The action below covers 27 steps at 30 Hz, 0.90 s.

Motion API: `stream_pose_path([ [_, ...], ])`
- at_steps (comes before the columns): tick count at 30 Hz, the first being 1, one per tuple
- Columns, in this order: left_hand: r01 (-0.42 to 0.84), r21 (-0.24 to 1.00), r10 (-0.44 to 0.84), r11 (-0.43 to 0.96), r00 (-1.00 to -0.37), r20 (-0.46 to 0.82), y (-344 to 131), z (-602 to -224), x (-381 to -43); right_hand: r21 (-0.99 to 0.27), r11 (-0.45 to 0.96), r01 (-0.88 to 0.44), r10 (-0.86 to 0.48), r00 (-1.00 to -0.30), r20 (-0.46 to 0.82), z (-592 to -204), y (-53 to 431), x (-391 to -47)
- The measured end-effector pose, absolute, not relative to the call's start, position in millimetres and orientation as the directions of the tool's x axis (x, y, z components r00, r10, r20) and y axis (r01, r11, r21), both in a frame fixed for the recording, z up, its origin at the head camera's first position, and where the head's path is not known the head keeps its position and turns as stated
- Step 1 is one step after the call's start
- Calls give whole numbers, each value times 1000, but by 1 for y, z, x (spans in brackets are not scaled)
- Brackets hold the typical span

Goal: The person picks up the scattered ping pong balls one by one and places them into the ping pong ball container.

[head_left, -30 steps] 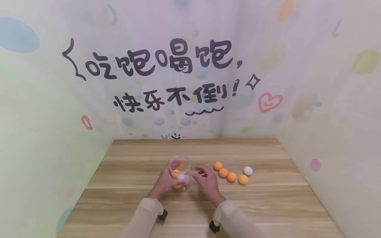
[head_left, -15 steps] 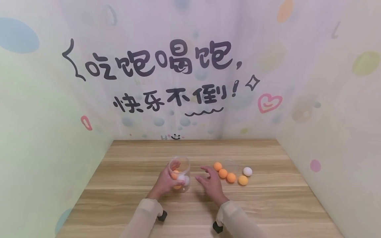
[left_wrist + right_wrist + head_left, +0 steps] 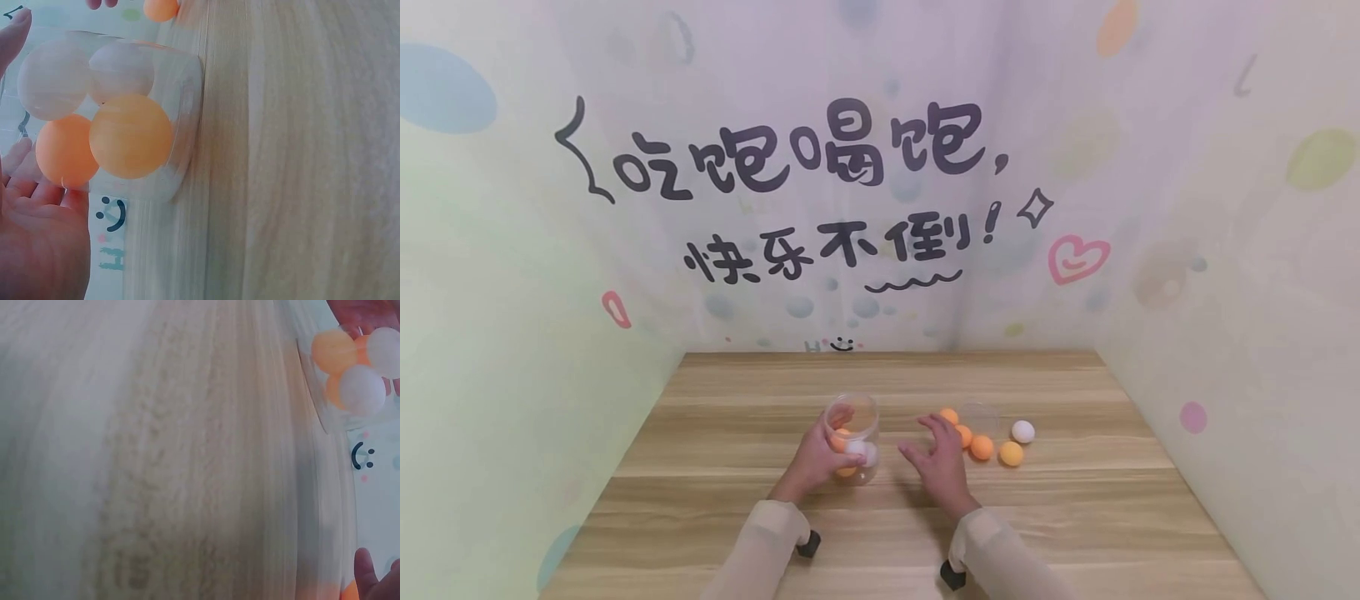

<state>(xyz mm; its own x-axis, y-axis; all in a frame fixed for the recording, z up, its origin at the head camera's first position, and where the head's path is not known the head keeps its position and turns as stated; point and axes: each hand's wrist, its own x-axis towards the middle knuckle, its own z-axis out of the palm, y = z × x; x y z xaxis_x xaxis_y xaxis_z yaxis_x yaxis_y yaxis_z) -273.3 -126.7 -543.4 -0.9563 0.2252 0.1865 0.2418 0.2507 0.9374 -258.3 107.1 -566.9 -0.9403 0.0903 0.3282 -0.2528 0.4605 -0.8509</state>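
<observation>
My left hand (image 3: 816,458) grips a clear plastic jar (image 3: 856,423) from its left side, thumb in front and fingers behind. The jar stands upright, with its mouth uncovered. Inside it, the left wrist view shows white ping-pong balls (image 3: 53,80) above orange ones (image 3: 131,136). To the right of the jar, my right hand (image 3: 942,467) has thumb and fingers parted with nothing between them. Its fingertips overlap the nearest balls of a slanting row of orange ping-pong balls (image 3: 982,447) on the table. In the right wrist view only part of that hand (image 3: 378,581) shows.
Behind the row lies a clear round lid (image 3: 980,419), flat on the wooden table (image 3: 737,392). Another orange ball (image 3: 1011,454) and a white ball (image 3: 1022,431) rest farther right. A printed backdrop (image 3: 760,317) rises at the table's far edge.
My right hand has moved right, away from the jar and up to the orange balls. The left hand keeps its grip, and the jar stays in place.
</observation>
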Motion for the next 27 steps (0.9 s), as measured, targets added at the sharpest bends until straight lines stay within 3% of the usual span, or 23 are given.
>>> stream_pose_path([
  [10,237,936,225,261,-958,180,-126,-543,-274,-807,520,-281,105,-916,387,-564,112,-254],
  [27,259,938,223,230,-952,208,-127,-545,-273,-783,605,-144,167,-939,302,-565,116,-252],
])
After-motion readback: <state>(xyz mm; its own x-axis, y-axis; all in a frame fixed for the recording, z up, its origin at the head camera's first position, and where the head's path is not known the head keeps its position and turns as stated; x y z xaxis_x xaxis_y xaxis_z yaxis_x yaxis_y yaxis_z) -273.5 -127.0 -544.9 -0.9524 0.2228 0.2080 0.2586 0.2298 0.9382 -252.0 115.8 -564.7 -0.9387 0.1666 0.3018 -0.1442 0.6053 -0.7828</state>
